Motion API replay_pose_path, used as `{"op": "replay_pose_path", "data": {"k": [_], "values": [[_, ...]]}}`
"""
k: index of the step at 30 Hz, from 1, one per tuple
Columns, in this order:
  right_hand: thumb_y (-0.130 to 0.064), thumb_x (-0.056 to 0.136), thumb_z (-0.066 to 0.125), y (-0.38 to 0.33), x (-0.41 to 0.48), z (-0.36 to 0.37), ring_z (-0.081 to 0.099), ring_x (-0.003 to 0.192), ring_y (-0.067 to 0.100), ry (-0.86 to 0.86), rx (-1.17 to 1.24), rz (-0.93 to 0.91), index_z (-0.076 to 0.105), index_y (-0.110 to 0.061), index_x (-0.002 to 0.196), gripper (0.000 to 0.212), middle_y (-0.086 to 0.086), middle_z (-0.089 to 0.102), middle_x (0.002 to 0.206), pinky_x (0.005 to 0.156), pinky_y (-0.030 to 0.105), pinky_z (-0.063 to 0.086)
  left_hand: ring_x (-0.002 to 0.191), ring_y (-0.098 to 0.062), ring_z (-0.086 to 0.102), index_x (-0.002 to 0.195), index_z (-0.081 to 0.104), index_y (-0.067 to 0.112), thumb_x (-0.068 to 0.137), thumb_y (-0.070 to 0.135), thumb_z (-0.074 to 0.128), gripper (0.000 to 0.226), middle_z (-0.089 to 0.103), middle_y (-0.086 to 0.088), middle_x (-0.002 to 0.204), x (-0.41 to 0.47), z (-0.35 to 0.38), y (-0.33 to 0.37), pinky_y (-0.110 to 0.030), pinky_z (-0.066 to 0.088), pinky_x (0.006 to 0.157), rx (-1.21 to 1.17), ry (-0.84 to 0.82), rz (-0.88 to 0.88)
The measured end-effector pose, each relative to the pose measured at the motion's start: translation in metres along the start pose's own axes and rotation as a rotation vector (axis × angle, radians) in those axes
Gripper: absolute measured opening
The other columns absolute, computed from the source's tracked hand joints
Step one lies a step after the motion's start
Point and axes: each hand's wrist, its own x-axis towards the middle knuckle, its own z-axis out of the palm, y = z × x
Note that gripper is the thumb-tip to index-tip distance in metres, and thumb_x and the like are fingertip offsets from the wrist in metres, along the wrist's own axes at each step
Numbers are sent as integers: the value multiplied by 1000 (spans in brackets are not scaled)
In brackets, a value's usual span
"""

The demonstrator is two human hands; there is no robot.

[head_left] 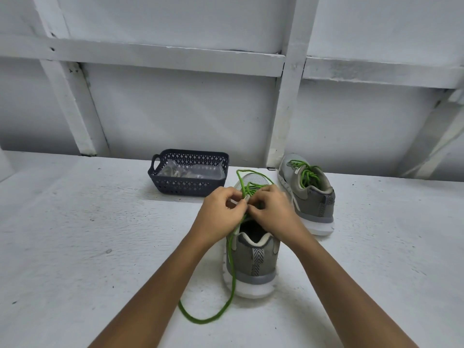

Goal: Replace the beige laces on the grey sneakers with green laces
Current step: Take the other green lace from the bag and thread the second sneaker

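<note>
Both hands at frame centre, left hand point(221, 212) and right hand point(273, 209), fingers curled, pinch green lace point(234, 282) over near grey sneaker point(253, 262) on table point(75, 222); far sneaker point(311, 194), centre right, already green-laced. Likely threading upper eyelets; next: pull loose tail through

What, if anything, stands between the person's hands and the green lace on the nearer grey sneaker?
Nothing visible does: the fingers of the left hand and right hand pinch the green cord lace over the nearer grey mesh sneaker.
</note>
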Motion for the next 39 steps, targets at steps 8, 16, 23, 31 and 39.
{"op": "replay_pose_path", "data": {"k": [8,16,23,31,39], "values": [[-12,88,59,0,-14,-10,54,101,17,139,149,-64,59,-14,79,9,6,59,106,78,19,35,84,-6,58,97,56,23,84,19,63,16,62,6,96,-11,8,-2,-8,41,65,-32,101,-74],[-3,99,35,-2,-28,-44,69,72,20,171,1279,150,44,-8,76,25,8,68,66,80,35,56,80,0,57,101,52,27,85,20,64,21,60,12,90,-16,9,-3,-13,44,68,-91,133,-70],[-10,100,34,5,-32,-86,19,37,9,-151,849,254,37,-14,70,31,0,24,50,35,17,25,80,4,57,103,50,28,87,21,63,22,59,14,89,-18,9,-2,-8,44,64,-111,146,-60],[-35,93,52,-2,-21,-74,54,91,11,-72,-225,-158,68,-20,105,24,-1,60,100,81,27,42,86,-2,60,100,52,30,87,21,64,21,60,15,89,-19,10,-5,-18,48,72,-131,160,-52],[-34,92,55,-10,-6,-23,40,114,24,-8,-393,-184,68,-22,110,25,4,48,117,88,35,36,87,-4,60,100,51,32,87,21,64,21,60,16,89,-20,10,-5,-16,47,71,-146,157,-54]]}}
